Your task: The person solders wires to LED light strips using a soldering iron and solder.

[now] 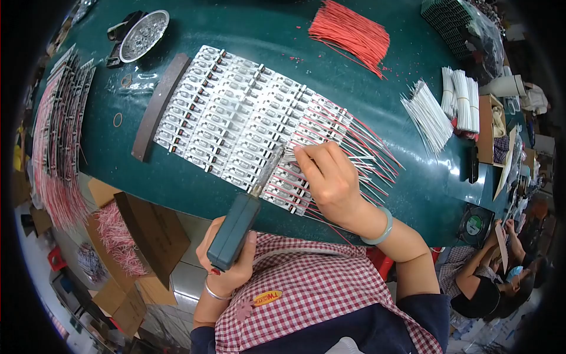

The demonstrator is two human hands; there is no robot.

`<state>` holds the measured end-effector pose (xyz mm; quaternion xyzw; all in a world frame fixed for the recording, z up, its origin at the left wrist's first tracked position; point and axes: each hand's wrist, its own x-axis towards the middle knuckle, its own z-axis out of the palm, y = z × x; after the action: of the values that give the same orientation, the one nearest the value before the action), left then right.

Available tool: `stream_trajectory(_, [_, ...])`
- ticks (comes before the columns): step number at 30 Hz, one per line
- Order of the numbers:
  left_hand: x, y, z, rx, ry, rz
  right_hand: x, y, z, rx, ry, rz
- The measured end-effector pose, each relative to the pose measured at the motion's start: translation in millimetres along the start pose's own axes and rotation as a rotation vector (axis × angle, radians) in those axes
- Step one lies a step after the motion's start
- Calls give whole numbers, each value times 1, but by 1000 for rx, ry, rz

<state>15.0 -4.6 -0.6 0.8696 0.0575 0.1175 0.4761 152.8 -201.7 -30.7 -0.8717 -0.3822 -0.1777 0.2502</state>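
My left hand (227, 259) is wrapped round the dark green body of a gun-shaped tool, which looks like a soldering gun (234, 229). Its long metal tip slants up to the small parts near my right fingertips. My right hand (333, 180) is closed in a pinch, with thin white wires (289, 156) showing at the fingertips; pale wire ends also stick out on its far side. Under both hands lies a panel of white small parts (230, 112) in rows, each with a clear component. Red and white wires (374, 147) fan out from its right-hand column.
A dark bar (159, 109) lies along the panel's left end. Around the green table (247, 29) are a metal bowl (144, 35), red wires (351, 35), white wires (427, 115) and stacked wired panels (62, 130). A cardboard box (150, 236) stands lower left; a co-worker (489, 277) sits right.
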Motion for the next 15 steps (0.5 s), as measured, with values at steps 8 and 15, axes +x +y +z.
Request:
stream_trajectory(8, [7, 5, 0, 14, -63, -29, 1, -2, -1, -25, -31, 4])
stream_trajectory(15, [-7, -6, 0, -24, -52, -58, 3, -4, -2, -26, -50, 9])
